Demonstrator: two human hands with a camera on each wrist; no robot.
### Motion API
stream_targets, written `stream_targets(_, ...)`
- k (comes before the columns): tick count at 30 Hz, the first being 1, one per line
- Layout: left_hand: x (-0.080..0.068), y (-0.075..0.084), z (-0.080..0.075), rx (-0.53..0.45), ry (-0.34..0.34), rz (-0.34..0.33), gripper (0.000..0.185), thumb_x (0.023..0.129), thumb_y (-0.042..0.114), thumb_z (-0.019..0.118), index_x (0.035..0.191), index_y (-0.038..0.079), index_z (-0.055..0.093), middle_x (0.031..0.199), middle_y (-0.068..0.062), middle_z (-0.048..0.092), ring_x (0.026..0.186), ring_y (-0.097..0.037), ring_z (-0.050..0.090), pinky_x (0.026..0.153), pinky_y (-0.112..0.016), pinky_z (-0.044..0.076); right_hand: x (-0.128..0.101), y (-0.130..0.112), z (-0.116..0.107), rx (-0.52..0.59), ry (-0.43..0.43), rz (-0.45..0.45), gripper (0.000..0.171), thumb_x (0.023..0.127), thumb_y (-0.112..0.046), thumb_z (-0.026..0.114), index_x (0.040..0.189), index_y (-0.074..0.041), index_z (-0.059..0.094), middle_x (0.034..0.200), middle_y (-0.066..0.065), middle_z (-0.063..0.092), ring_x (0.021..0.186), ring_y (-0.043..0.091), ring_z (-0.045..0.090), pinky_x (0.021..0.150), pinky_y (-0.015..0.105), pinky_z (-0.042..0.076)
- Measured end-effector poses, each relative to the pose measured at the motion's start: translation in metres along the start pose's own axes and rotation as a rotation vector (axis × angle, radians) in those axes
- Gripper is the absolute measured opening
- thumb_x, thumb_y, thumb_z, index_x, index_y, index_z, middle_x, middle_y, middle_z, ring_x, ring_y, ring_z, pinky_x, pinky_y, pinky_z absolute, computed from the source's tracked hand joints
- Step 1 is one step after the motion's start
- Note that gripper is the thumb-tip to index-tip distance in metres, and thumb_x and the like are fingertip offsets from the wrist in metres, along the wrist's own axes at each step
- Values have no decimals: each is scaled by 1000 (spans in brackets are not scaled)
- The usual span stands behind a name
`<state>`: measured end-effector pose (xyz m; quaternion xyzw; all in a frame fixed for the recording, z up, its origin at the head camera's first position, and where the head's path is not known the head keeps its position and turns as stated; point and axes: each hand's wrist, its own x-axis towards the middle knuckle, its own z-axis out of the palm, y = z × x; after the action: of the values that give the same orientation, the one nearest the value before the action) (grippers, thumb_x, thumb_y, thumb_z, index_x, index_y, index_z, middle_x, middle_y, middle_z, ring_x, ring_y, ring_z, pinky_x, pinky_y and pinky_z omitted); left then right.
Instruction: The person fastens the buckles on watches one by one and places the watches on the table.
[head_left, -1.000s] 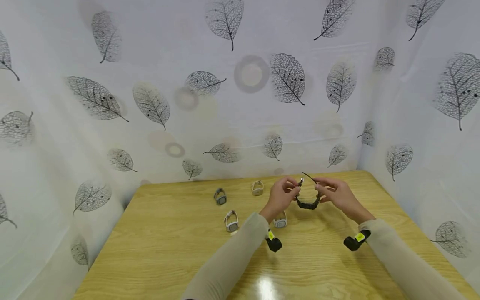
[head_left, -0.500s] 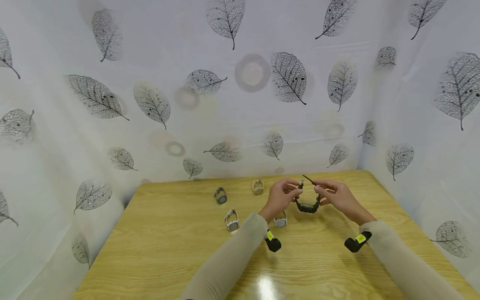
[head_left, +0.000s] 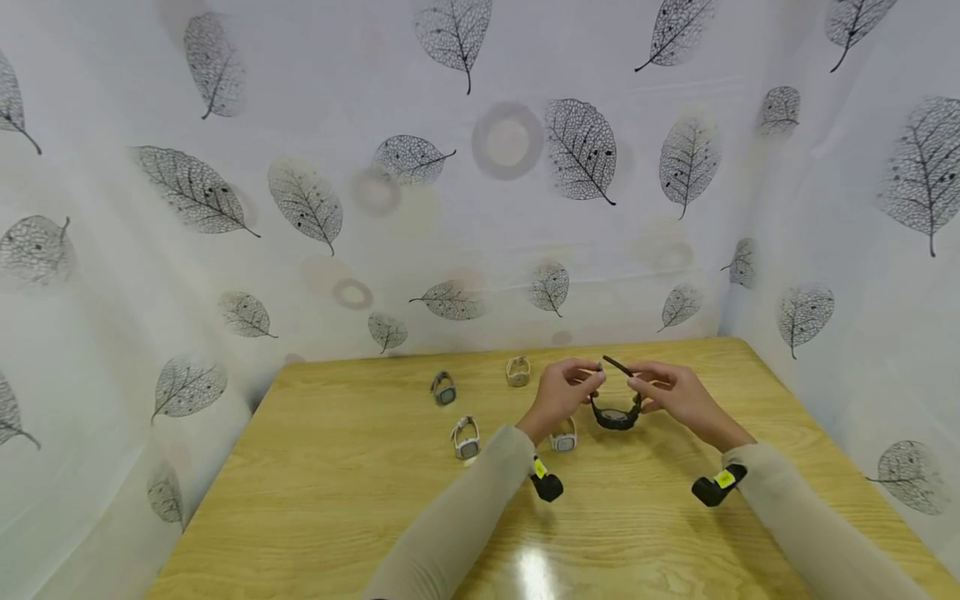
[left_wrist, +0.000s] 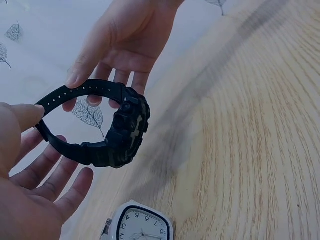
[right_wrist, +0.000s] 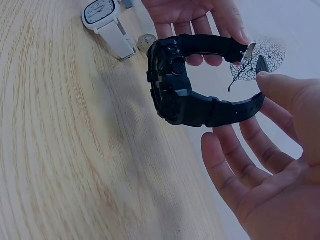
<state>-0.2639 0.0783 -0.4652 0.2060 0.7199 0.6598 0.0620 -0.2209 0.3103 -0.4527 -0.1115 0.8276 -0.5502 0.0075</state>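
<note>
the head view showed the whole table [head_left: 360, 500] and four pale watches lying on it: a grey one [head_left: 443, 388], a beige one [head_left: 517, 372], a white one [head_left: 466, 439] and another white one [head_left: 562, 437] just beside the left wrist. the wrist views showed none of that spread, only one white watch each [left_wrist: 137, 225] [right_wrist: 102, 15]; instead they gave the black watch [left_wrist: 120, 132] up close, which was small and partly hidden between the hands in the head view [head_left: 617, 412].

the black watch was held above the wood, near the far middle of the table, with its thick case hanging lowest and its two strap ends rising to the hands. the left hand [head_left: 562, 392] pinched the buckle end between thumb and fingers, the silver buckle [right_wrist: 248, 51] showing at its fingertips in the right wrist view. the right hand [head_left: 671, 392] pinched the holed strap end with thumb and forefinger, its other fingers loosely spread below the band [right_wrist: 235, 170]. the strap ends were close together but not joined; the free tip stuck up between the hands.

compared with a second ago, the watch hung a little lower and nearer the table, the hands had come slightly down with it, and the grips on both ends were unchanged. the four watches on the table had not moved.
</note>
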Motion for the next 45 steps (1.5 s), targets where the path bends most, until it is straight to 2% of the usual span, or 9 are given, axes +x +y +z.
stream_targets(5, 1, -1, -3, -51, 0, -3, 24, 97, 24, 74, 118, 12, 75, 96, -1, 76, 90, -35, 73, 80, -53, 60, 2, 1, 0, 0, -12, -12, 48, 104, -29, 64, 143, -3, 57, 122, 35, 59, 96, 26, 69, 79, 42, 62)
stream_targets(10, 2, -1, -5, -73, -2, 18, 29, 97, 23, 74, 121, 6, 73, 94, 2, 75, 92, -39, 72, 83, -59, 58, 2, 1, -1, -12, -20, -27, 46, 104, -28, 65, 142, -4, 59, 124, 33, 61, 97, 23, 68, 79, 39, 62)
stream_targets(12, 2, -1, -5, -75, 4, 21, 31, 97, 23, 75, 122, 5, 72, 93, 4, 74, 92, -38, 72, 83, -59, 58, 2, 1, -1, -13, -27, -28, 45, 104, -28, 65, 141, -4, 59, 124, 33, 61, 97, 23, 68, 79, 40, 62)
stream_targets(19, 1, -2, -2, -53, 21, 20, 21, 96, 26, 75, 116, 20, 77, 96, 4, 75, 89, -26, 73, 80, -50, 60, -2, 1, -2, -14, -29, -15, 45, 103, -26, 66, 141, -3, 60, 125, 32, 62, 99, 23, 68, 80, 40, 62)
stream_targets(22, 0, -1, -1, -49, 21, 18, 20, 97, 27, 75, 116, 23, 77, 96, 5, 75, 91, -28, 73, 82, -53, 60, -3, 0, -2, -15, -30, -11, 46, 103, -26, 66, 141, -3, 60, 126, 32, 61, 100, 23, 68, 81, 41, 62)
stream_targets(26, 1, -1, -2, -45, 25, 7, 19, 97, 28, 74, 115, 23, 78, 96, 6, 74, 93, -32, 73, 82, -54, 59, -2, -2, -1, -10, -43, -12, 47, 102, -27, 67, 142, -2, 59, 128, 33, 61, 100, 23, 69, 83, 47, 61)
stream_targets(33, 1, -1, -4, -33, 8, -2, 22, 97, 27, 75, 117, 19, 77, 100, 3, 74, 87, -18, 71, 81, -50, 60, 0, 0, 1, 2, -57, -20, 46, 102, -25, 67, 141, -1, 59, 126, 34, 60, 99, 23, 69, 82, 49, 60)
stream_targets(39, 1, -3, -6, -51, 7, -12, 20, 96, 27, 76, 115, 21, 78, 96, 7, 73, 92, -28, 72, 84, -54, 59, 1, 2, 2, -13, -71, -30, 46, 103, -25, 65, 142, -2, 59, 126, 34, 61, 99, 24, 69, 82, 48, 61)
stream_targets(45, 2, -6, -9, -34, -1, 21, 23, 96, 26, 76, 117, 18, 78, 95, 6, 75, 81, -13, 70, 82, -51, 60, 2, 1, 3, -31, -85, -29, 46, 104, -25, 64, 143, -1, 58, 125, 33, 62, 99, 25, 70, 82, 47, 61)
